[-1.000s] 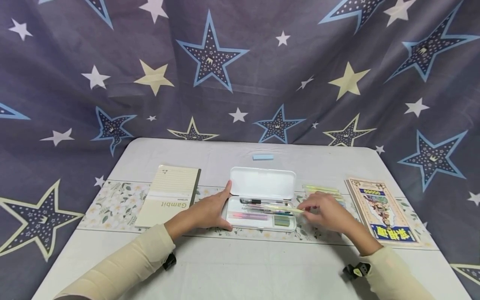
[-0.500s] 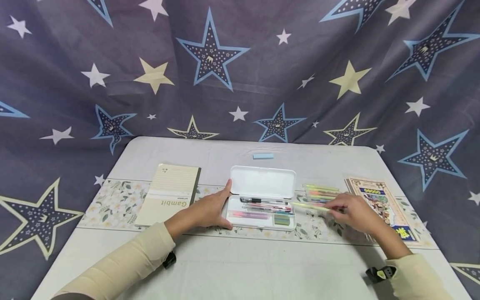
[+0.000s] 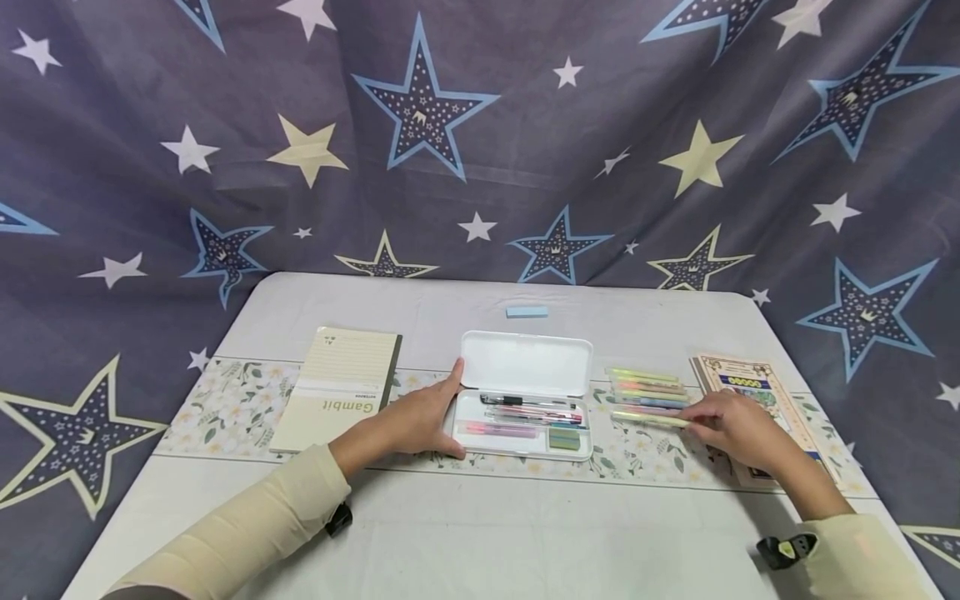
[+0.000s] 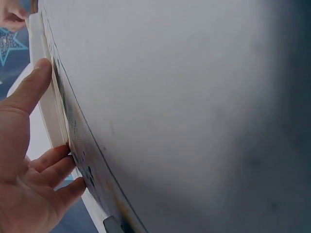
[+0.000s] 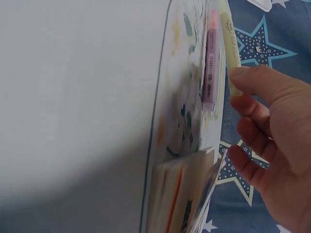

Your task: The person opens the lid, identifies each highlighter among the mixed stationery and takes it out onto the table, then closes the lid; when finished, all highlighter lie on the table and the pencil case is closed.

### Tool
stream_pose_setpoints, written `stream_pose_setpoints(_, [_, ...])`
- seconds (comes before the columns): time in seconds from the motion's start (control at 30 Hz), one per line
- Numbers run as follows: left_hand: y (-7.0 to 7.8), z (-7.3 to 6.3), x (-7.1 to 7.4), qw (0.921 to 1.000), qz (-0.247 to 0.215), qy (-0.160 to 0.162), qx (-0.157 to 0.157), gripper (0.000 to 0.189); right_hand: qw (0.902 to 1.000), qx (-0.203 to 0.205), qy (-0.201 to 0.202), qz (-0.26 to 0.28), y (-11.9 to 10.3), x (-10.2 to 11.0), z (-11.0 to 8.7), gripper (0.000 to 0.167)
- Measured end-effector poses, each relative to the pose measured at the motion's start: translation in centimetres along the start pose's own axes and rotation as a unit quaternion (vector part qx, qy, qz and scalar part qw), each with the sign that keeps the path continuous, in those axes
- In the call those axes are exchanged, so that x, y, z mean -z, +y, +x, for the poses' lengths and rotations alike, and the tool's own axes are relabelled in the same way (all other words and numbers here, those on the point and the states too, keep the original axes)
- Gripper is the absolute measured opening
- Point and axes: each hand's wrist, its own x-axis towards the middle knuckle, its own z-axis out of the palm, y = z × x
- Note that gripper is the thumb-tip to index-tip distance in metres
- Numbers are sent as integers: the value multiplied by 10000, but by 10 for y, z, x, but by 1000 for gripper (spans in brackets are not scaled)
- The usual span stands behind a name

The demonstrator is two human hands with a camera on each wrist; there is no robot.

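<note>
An open white pencil case lies mid-table, its lid tilted back. Inside are a black pen, several slim pens, a pinkish-purple highlighter and a green eraser. My left hand rests at the case's left end with thumb and fingers spread along its edge; in the left wrist view the straight thumb touches the white wall. Between thumb and index finger, my right hand pinches one end of a pale yellow highlighter. Directly beyond it lies a row of colored highlighters.
A cream notebook lies to the left of the case. Stacked booklets sit on the right, partly behind my right hand. A light blue block is near the table's back edge, before a star-patterned cloth.
My right hand has moved rightward from the case with the yellow highlighter, bringing it alongside the row of highlighters. The left hand has stayed at the case.
</note>
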Motion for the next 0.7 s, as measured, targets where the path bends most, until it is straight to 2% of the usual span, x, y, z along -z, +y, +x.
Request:
stream_pose_setpoints(0.2, [0, 0, -1, 10000, 26, 22, -17, 144, 9996, 165, 205, -129, 5, -1, -3, 23])
stream_pose_setpoints(0.33, [0, -1, 0, 10000, -14, 32, -27, 144, 9995, 126, 197, -197, 7, -3, -3, 23])
stream_pose_setpoints(0.43, [0, 0, 0, 10000, -24, 35, -41, 144, 9995, -131, -19, -271, 7, -4, -2, 19])
stream_pose_setpoints(0.6, [0, 0, 0, 10000, -10, 35, -57, 144, 9948, -794, -541, -329, 3, -4, 3, 12])
stream_pose_setpoints(0.7, [0, 0, 0, 10000, 2, 30, -41, 144, 9922, -993, -648, -385, 1, -5, 6, 10])
